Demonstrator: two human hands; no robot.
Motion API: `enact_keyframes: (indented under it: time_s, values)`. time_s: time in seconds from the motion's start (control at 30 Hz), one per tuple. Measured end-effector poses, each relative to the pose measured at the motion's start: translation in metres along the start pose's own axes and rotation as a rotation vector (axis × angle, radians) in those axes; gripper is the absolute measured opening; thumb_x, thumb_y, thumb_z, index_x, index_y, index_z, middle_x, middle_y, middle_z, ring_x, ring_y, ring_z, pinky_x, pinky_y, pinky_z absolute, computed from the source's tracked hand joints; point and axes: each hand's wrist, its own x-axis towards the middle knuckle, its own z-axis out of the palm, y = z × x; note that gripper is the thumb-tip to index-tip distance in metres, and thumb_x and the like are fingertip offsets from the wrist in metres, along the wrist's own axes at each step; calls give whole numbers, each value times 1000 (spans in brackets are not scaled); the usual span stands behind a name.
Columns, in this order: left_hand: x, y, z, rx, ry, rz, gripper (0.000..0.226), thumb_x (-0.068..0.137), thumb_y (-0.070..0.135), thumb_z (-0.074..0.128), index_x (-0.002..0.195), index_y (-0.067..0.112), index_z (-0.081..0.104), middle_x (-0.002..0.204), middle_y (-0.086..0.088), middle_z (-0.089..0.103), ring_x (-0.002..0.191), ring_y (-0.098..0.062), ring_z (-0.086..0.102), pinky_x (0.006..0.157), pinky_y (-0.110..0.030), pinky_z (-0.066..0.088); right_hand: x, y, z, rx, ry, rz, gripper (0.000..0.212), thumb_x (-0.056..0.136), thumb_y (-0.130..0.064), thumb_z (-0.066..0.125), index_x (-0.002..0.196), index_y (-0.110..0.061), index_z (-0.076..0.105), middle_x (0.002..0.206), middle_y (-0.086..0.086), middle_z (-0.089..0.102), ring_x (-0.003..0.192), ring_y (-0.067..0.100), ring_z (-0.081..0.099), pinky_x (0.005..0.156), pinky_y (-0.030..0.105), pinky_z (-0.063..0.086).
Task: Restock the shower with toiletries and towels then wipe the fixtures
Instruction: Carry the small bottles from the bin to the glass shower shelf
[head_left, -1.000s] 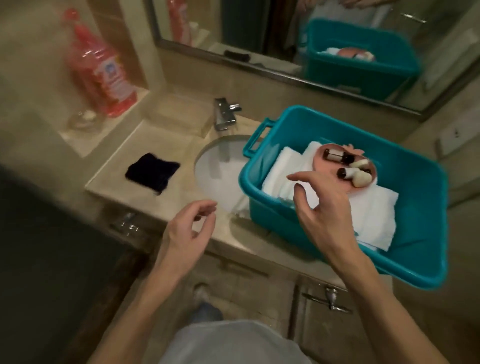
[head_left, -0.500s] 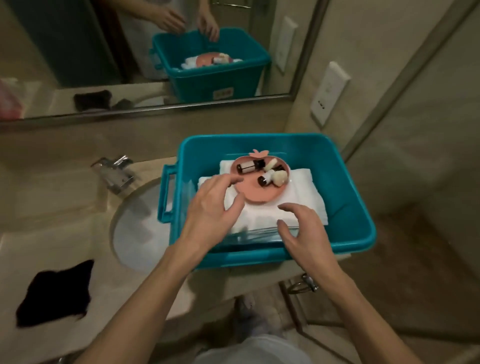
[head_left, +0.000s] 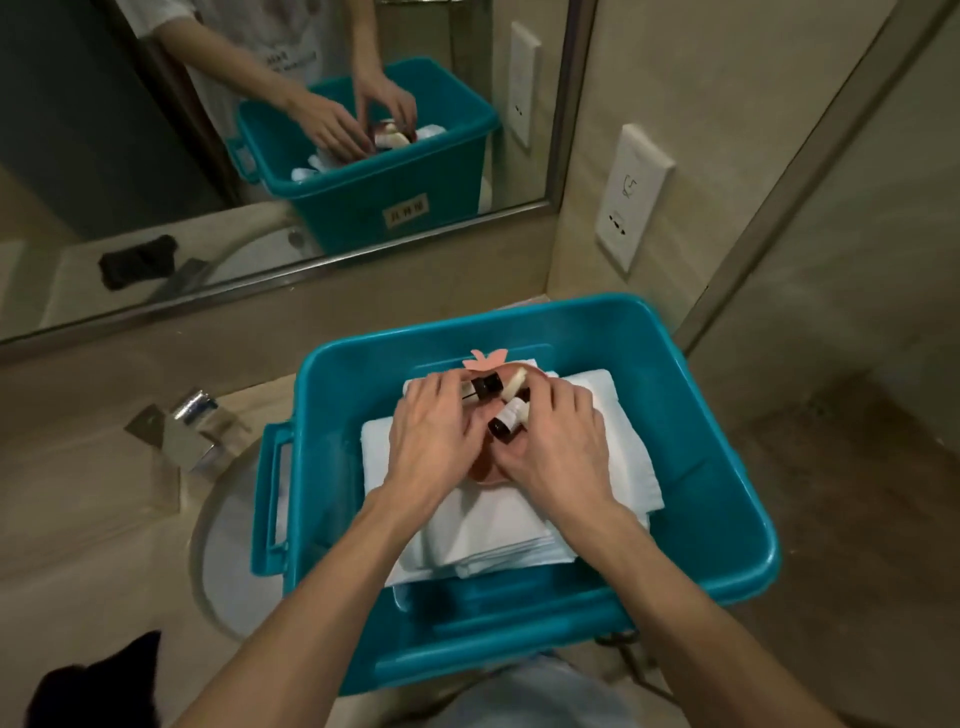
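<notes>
Beneath the hands, inside the teal bin (head_left: 706, 415), a pink tray (head_left: 483, 472) of small bottles (head_left: 506, 421) sits on folded towels (head_left: 493, 530); left hand (head_left: 436, 441) and right hand (head_left: 556, 447) curl over it, hiding most; whether either grips anything, I cannot tell.

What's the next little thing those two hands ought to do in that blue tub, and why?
Probably lift the pink dish level out of the tub. Both the left hand and right hand are over it, its small bottles lie loose, and it sits on the folded towels, blocking them.
</notes>
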Motion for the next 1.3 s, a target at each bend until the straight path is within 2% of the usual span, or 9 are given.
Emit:
enact_keyframes:
  time_s: [0.27, 0.33, 0.4, 0.57, 0.67, 0.8, 1.0, 1.13, 1.3]
  values:
    - [13, 1, -3, 121, -58, 30, 38, 81, 35, 60, 120, 33, 61, 111, 9, 69, 104, -19, 61, 84, -35, 40, 19, -1, 8, -96, 25, -10, 52, 74, -50, 67, 116, -24, 52, 111, -1, 59, 107, 27, 48, 87, 39, 39]
    - [17, 6, -10, 71, -98, -36, 47, 75, 49, 51, 119, 37, 63, 110, 12, 69, 107, -16, 61, 85, -34, 41, 20, 0, 5, -85, 9, -25, 56, 72, -48, 70, 119, -24, 52, 112, -2, 60, 113, 27, 47, 94, 39, 37]
    - [20, 13, -19, -50, -125, -144, 61, 65, 60, 42, 117, 36, 66, 109, 14, 70, 107, -12, 62, 89, -36, 46, 20, 0, 0, -70, 1, -37, 66, 68, -48, 73, 124, -21, 52, 113, -1, 62, 117, 29, 48, 96, 41, 36]
    - [20, 13, -36, -363, -138, -349, 43, 62, 38, 67, 105, 38, 70, 92, 21, 73, 91, -1, 68, 86, -35, 57, 27, -6, -29, 10, -63, -90, 81, 68, -52, 75, 139, -25, 46, 120, -6, 59, 112, 23, 50, 91, 37, 38]
    - [12, 20, -50, -637, -96, -432, 40, 62, 40, 74, 101, 32, 72, 91, 14, 75, 86, -4, 71, 79, -27, 58, 27, -13, -44, 258, -179, -114, 84, 73, -42, 78, 146, -28, 37, 132, -8, 45, 116, 18, 55, 93, 36, 48]
    - [-6, 31, -63, -1029, -43, -544, 30, 82, 5, 76, 107, 19, 69, 99, -4, 77, 86, -12, 72, 69, -21, 54, 17, -21, -42, 503, -270, -82, 94, 69, -48, 79, 146, -28, 29, 131, -12, 34, 124, 18, 52, 103, 36, 48]
    - [-56, 32, -81, -1167, -140, -517, 27, 88, 2, 72, 111, 16, 68, 98, -7, 74, 77, -13, 73, 61, -28, 58, -27, -27, -41, 647, -301, -6, 79, 67, -24, 81, 128, -36, 34, 134, -9, 34, 106, 13, 62, 90, 38, 57]
    - [-97, 22, -92, -1195, -241, -474, 27, 89, 3, 71, 112, 13, 64, 95, -8, 74, 74, -14, 74, 57, -27, 57, -70, -37, -51, 695, -418, 51, 84, 64, -28, 83, 127, -45, 31, 121, -8, 60, 92, 13, 70, 87, 43, 59]
    - [-150, 15, -99, -1209, -314, -391, 27, 86, 5, 74, 109, 17, 65, 94, -5, 77, 83, -18, 75, 66, -32, 61, -138, -51, -69, 682, -314, 96, 86, 73, -16, 83, 131, -51, 30, 110, -19, 59, 86, 11, 71, 87, 38, 59]
